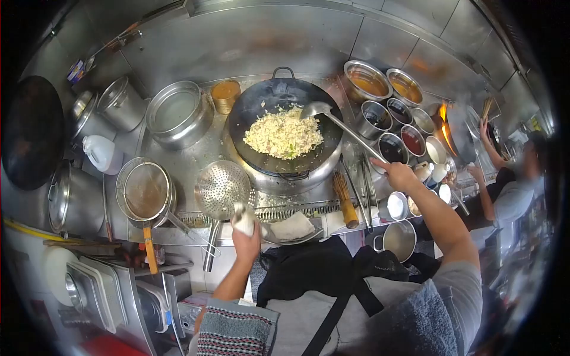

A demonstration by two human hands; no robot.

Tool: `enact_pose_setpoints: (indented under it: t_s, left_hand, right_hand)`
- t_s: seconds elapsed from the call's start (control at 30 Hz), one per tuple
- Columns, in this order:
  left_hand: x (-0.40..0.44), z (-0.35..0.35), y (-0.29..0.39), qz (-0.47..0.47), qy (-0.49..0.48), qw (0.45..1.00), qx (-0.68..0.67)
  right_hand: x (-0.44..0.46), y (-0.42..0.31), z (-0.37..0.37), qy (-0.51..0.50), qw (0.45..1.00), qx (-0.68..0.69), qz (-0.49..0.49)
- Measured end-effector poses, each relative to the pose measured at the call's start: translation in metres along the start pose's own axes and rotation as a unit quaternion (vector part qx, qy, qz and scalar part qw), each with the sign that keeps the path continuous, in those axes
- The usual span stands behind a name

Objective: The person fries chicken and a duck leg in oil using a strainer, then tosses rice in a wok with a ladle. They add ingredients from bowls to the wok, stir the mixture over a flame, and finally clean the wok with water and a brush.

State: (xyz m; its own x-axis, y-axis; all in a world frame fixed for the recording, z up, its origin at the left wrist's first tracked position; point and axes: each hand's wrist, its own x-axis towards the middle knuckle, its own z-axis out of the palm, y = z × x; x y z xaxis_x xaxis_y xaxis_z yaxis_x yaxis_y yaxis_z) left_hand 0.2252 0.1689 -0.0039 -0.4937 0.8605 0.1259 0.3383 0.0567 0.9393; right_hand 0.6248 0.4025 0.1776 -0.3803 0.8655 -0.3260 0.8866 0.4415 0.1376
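My right hand (399,177) is closed around the handle of a steel ladle (350,132). The ladle's bowl rests at the right side of the fried rice (284,133), which is heaped in a black wok (246,107) with bits of green in it. Closer to my body, my left hand (247,240) grips a whitish bundle that looks like a folded cloth (243,218), held upright just right of a perforated strainer (222,188). Another white cloth (292,226) lies on the front ledge below the wok.
Sauce pots (393,148) and steel bowls (367,81) crowd the right side. A bamboo brush (344,199) and tongs (354,193) lie before the wok. Left stand a large pot (178,115) and a sieve (145,188). Flames rise near a co-worker (504,196) at right.
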Motion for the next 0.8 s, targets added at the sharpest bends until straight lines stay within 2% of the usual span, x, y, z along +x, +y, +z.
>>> enact_pose_setpoints:
  t_s: [0.03, 0.07, 0.1, 0.17, 0.2, 0.23, 0.3, 0.33, 0.37, 0.43, 0.47, 0.53, 0.57, 0.63, 0.67, 0.7, 0.77, 0.8]
  left_hand:
    - [0.020, 0.002, 0.022, 0.009, -0.008, 1.000, 0.002]
    - [0.046, 0.006, 0.034, 0.022, -0.070, 0.997, 0.006]
    - [0.065, 0.020, 0.031, -0.068, -0.112, 0.990, -0.057]
    - [0.094, 0.055, 0.036, -0.189, -0.166, 0.966, -0.062]
    - [0.107, 0.088, 0.001, -0.211, -0.167, 0.958, -0.103]
    - [0.108, 0.103, 0.007, -0.231, -0.154, 0.944, -0.176]
    - [0.096, 0.113, 0.029, -0.310, -0.104, 0.909, -0.257]
    - [0.087, 0.110, 0.031, -0.316, -0.106, 0.887, -0.318]
    - [0.076, 0.105, 0.031, -0.321, -0.106, 0.862, -0.377]
    - [0.061, 0.095, 0.028, -0.357, -0.067, 0.859, -0.361]
    - [0.057, 0.088, 0.028, -0.362, -0.065, 0.859, -0.356]
    - [0.051, 0.083, 0.036, -0.351, -0.052, 0.861, -0.365]
    - [0.051, 0.081, 0.039, -0.362, -0.063, 0.859, -0.355]
    - [0.046, 0.082, 0.052, -0.350, -0.035, 0.865, -0.357]
    - [0.044, 0.081, 0.052, -0.349, -0.023, 0.866, -0.358]
    - [0.037, 0.079, 0.051, -0.337, -0.014, 0.866, -0.369]
    - [0.029, 0.077, 0.047, -0.322, -0.010, 0.869, -0.376]
    - [0.024, 0.072, 0.040, -0.333, -0.005, 0.865, -0.374]
  right_hand:
    - [0.011, 0.000, 0.006, -0.015, 1.000, 0.017, 0.004]
    - [0.025, -0.006, 0.010, 0.013, 0.999, 0.050, -0.003]
    - [0.039, -0.016, 0.010, 0.039, 0.996, 0.081, -0.012]
    - [0.059, -0.047, 0.005, 0.069, 0.978, 0.195, -0.025]
    - [0.060, -0.062, 0.002, 0.058, 0.953, 0.293, -0.050]
    - [0.059, -0.075, -0.003, 0.047, 0.918, 0.387, -0.076]
    - [0.013, -0.103, -0.035, -0.061, 0.841, 0.536, -0.033]
    - [-0.003, -0.100, -0.033, -0.095, 0.766, 0.632, -0.063]
    - [-0.022, -0.096, -0.034, -0.101, 0.768, 0.628, -0.071]
    - [-0.048, -0.086, -0.035, -0.162, 0.678, 0.714, -0.066]
    - [-0.041, -0.084, -0.025, -0.168, 0.678, 0.713, -0.069]
    - [-0.022, -0.081, 0.009, -0.255, 0.574, 0.778, 0.012]
    - [-0.014, -0.076, 0.014, -0.256, 0.575, 0.777, 0.012]
    - [0.011, -0.073, 0.012, -0.272, 0.643, 0.715, -0.027]
    - [0.003, -0.078, -0.005, -0.236, 0.710, 0.663, -0.035]
    - [-0.005, -0.076, -0.013, -0.243, 0.708, 0.662, -0.039]
    - [-0.017, -0.064, -0.021, -0.187, 0.747, 0.631, -0.096]
    - [-0.022, -0.055, -0.018, -0.211, 0.693, 0.681, -0.104]
